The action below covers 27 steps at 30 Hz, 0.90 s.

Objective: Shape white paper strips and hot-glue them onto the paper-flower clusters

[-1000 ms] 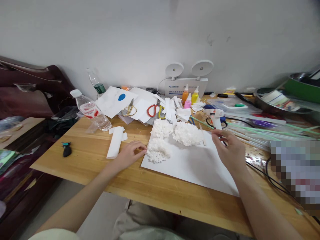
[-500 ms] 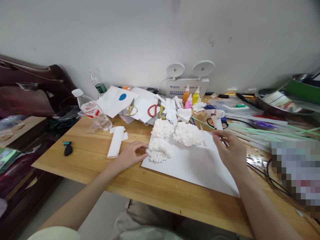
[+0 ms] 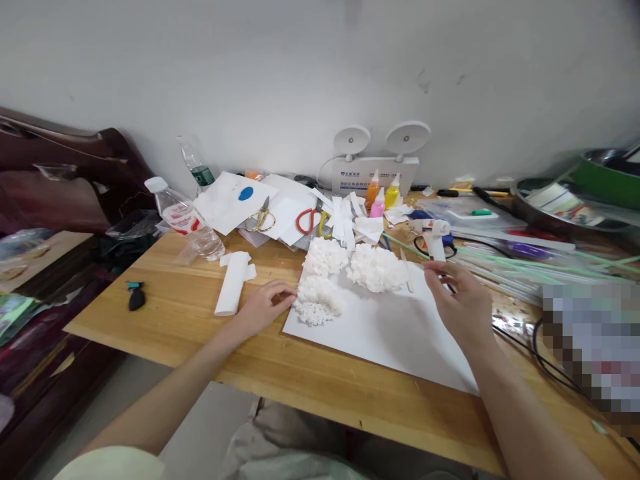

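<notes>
Three white, ruffled, fluffy clumps rest on a large sheet of white paper (image 3: pixel 400 333): a near left clump (image 3: pixel 316 303), one behind it (image 3: pixel 325 257) and a wider one to the right (image 3: pixel 376 268). At the near left clump's edge, my left hand (image 3: pixel 263 308) pinches thumb and fingers together; what is between the tips is too small to make out. My right hand (image 3: pixel 465 303) is closed around the lower end of a white glue gun (image 3: pixel 434 239), partly hidden by the fingers. Near my left forearm lies a white paper tube with side tabs (image 3: pixel 233 285).
Scissors with gold handles (image 3: pixel 260 219), red-handled scissors (image 3: pixel 305 220), paper scraps (image 3: pixel 343 223) and paint bottles (image 3: pixel 373 190) lie behind the clumps. A water bottle (image 3: pixel 193 230) leans at the left. Plastic sticks (image 3: pixel 500 277), cables and a metal pan (image 3: pixel 545 200) crowd the right.
The gap between my left thumb and fingers has narrowed, and the fingertips now meet at the near clump's edge. My right hand and the glue gun have barely moved.
</notes>
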Motion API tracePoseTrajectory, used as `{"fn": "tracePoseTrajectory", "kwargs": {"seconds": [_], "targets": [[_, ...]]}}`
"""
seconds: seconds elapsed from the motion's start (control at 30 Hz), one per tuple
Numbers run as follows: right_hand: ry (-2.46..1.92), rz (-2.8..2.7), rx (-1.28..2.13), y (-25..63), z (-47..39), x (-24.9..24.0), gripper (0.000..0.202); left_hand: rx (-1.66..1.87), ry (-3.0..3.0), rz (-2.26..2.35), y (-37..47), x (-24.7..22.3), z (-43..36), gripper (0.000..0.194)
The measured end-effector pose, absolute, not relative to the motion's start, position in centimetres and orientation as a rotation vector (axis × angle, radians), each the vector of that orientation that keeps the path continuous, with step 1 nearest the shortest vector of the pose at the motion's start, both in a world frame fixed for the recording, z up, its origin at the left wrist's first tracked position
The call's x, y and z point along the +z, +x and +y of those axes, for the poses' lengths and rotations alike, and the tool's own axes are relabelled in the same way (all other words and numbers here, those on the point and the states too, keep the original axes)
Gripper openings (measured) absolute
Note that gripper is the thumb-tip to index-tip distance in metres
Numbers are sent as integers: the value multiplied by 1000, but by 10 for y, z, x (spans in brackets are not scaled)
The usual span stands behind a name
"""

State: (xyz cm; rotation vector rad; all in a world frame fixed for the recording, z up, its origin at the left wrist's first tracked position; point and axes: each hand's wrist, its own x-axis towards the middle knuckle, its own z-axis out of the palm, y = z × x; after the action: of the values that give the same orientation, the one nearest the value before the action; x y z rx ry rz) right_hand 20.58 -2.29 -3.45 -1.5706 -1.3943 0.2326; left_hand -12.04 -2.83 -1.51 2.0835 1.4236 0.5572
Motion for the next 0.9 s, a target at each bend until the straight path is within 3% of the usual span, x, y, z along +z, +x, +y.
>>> {"fn": "tracePoseTrajectory", "kwargs": {"seconds": [0.43,0.9], "targets": [[-1537,-1392,236,205,-23,-34,18,601,1920,1438,-121,-17,-30,9],[-1539,-1383,252,206,-23,-34,18,659,1900,1428,-124,-26,-28,11]]}}
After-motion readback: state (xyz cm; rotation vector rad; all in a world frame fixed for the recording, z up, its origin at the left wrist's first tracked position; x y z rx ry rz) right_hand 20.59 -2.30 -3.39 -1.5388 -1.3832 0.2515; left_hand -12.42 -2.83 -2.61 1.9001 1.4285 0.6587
